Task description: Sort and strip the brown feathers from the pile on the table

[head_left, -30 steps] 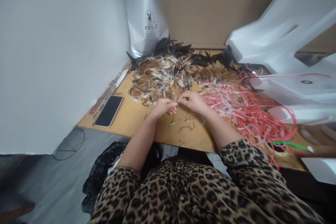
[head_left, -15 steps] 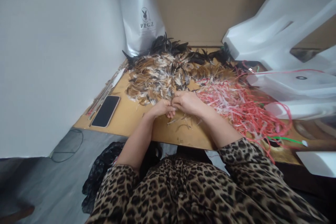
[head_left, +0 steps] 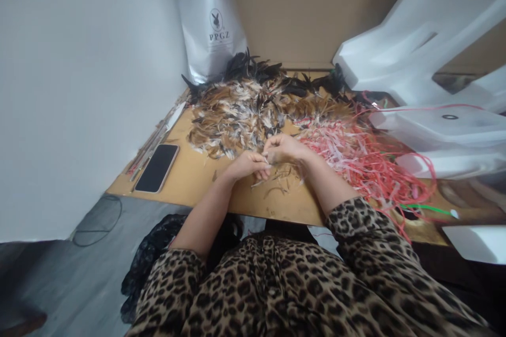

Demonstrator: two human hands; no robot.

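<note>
My left hand (head_left: pixel 248 164) and my right hand (head_left: pixel 285 149) meet at the fingertips just in front of a big pile of brown, white and black feathers (head_left: pixel 245 110) on a wooden table (head_left: pixel 197 179). Both hands pinch a small bunch of feathers (head_left: pixel 267 159) between them. A few loose feathers (head_left: pixel 276 185) lie on the table under my hands. To the right of my right hand spreads a tangle of red and pink plastic strips (head_left: pixel 356 158).
A black phone (head_left: pixel 157 168) lies face up at the table's left, beside thin sticks (head_left: pixel 158 134) along the wall. A silver bag (head_left: pixel 209 26) stands at the back. White foam pieces (head_left: pixel 430 63) crowd the right side. A black bag (head_left: pixel 154 258) sits below the table edge.
My hands stayed together at the pile's front edge; the right hand lifted slightly with its fingers curled over the bunch. The view shifted a little.
</note>
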